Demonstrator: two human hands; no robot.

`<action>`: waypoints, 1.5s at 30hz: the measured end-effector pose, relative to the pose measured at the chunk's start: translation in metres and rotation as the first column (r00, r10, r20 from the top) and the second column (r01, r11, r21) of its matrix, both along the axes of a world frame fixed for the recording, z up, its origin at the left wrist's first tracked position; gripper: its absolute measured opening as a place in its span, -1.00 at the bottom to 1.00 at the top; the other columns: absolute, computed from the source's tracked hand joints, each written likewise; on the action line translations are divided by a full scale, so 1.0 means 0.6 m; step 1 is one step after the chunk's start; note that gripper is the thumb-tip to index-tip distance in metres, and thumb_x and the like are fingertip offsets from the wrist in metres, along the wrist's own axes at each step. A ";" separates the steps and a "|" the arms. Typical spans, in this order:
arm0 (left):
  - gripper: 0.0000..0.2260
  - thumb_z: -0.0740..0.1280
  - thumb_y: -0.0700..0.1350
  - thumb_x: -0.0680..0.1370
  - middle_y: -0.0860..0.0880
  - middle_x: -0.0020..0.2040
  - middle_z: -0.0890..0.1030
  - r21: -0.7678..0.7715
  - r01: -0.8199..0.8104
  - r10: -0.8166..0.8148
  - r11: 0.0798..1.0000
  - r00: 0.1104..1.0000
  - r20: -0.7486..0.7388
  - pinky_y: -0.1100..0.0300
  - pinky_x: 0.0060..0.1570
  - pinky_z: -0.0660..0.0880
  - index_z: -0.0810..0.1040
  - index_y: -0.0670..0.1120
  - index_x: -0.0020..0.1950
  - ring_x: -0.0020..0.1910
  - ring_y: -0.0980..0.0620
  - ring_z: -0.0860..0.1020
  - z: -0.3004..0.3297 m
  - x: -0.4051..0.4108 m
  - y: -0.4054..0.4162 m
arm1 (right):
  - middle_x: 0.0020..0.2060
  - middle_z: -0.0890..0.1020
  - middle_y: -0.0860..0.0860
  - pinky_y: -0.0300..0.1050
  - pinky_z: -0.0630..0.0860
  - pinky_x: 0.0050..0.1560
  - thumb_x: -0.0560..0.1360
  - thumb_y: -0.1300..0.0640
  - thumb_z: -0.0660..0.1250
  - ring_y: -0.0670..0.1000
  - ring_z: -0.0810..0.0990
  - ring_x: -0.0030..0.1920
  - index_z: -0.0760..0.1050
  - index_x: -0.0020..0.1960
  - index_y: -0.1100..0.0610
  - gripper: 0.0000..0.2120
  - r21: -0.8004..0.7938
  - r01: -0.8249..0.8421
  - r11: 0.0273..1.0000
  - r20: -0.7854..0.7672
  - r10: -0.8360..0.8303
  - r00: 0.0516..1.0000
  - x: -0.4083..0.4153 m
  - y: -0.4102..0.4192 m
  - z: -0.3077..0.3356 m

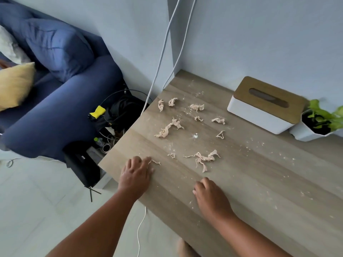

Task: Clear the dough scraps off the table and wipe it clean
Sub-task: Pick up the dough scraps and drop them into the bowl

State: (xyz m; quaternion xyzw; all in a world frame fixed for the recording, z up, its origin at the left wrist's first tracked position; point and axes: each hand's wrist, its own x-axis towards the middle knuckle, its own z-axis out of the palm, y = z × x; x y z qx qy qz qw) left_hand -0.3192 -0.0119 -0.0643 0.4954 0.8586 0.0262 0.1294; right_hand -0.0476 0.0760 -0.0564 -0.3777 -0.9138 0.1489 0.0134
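Resting left hand [136, 170], fingertips perhaps touching dough strand [154, 161]

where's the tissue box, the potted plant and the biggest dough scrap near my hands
tissue box [267, 96]: head view, on its wooden lid
potted plant [323, 115]: head view, on its green leaves
biggest dough scrap [205, 158]: head view, on its tangled middle

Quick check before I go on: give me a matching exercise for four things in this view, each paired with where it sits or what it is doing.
Things:
1. left hand
2. right hand
3. tissue box
4. potted plant

Places or states:
A. far right, beside the wall
B. fingertips at a thin dough strand near the table's left edge
C. white with a wooden lid, left of the plant
D. fingers curled, resting on the table nearer the camera

Pairs: 1-B, 2-D, 3-C, 4-A
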 end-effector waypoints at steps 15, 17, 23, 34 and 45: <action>-0.65 0.20 0.11 0.69 -0.01 -0.30 0.46 0.052 0.041 -0.048 0.998 0.989 0.139 0.02 -0.33 0.38 0.31 -0.03 -0.23 -0.29 -0.15 0.49 0.036 -0.008 0.049 | 0.06 0.56 0.18 -0.01 0.48 -0.02 0.57 0.40 0.21 0.23 0.60 0.00 0.53 0.18 0.26 -0.76 -0.373 0.189 0.908 -0.173 -0.268 0.948 -0.002 0.052 -0.006; -0.66 0.22 0.06 0.69 -0.01 -0.33 0.43 0.083 0.003 -0.018 0.997 0.983 0.183 0.04 -0.37 0.26 0.28 -0.04 -0.23 -0.34 -0.08 0.42 0.046 -0.004 0.057 | 0.10 0.56 0.16 -0.09 0.43 0.01 0.59 0.39 0.19 0.19 0.59 0.06 0.53 0.22 0.26 -0.74 -0.389 0.220 0.895 -0.196 -0.313 0.929 -0.001 0.058 0.003; -0.82 0.19 -0.12 0.67 -0.06 -0.33 0.43 0.075 -0.066 0.035 0.995 0.932 0.360 0.03 -0.35 0.26 0.23 -0.02 -0.09 -0.36 -0.02 0.36 0.060 0.014 0.073 | -0.02 0.55 0.04 -0.20 0.41 0.00 0.54 0.46 0.18 0.04 0.56 -0.04 0.57 0.17 0.23 -0.69 -0.402 0.278 0.873 -0.283 -0.407 0.868 0.009 0.070 0.026; -0.84 0.21 -0.26 0.59 0.04 -0.11 0.57 0.064 0.080 -0.099 0.995 0.916 0.390 0.15 -0.14 0.40 0.47 0.00 -0.06 -0.11 0.03 0.52 0.058 0.000 0.116 | -0.06 0.63 0.04 0.00 0.55 0.01 0.48 0.50 0.20 0.09 0.61 -0.02 0.59 0.05 0.20 -0.69 -0.364 0.449 0.816 -0.285 -0.556 0.781 0.031 0.089 0.043; -0.77 0.22 0.14 0.67 -0.02 -0.16 0.63 0.056 0.440 -0.437 0.896 0.854 0.281 0.05 -0.29 0.37 0.38 -0.02 0.09 -0.13 -0.19 0.61 0.030 -0.009 0.172 | 0.14 0.48 0.13 0.08 0.53 0.14 0.37 -0.46 0.38 0.16 0.51 0.10 0.40 0.36 0.15 -0.16 -0.148 0.534 0.833 -0.011 -0.541 0.841 -0.006 0.113 0.032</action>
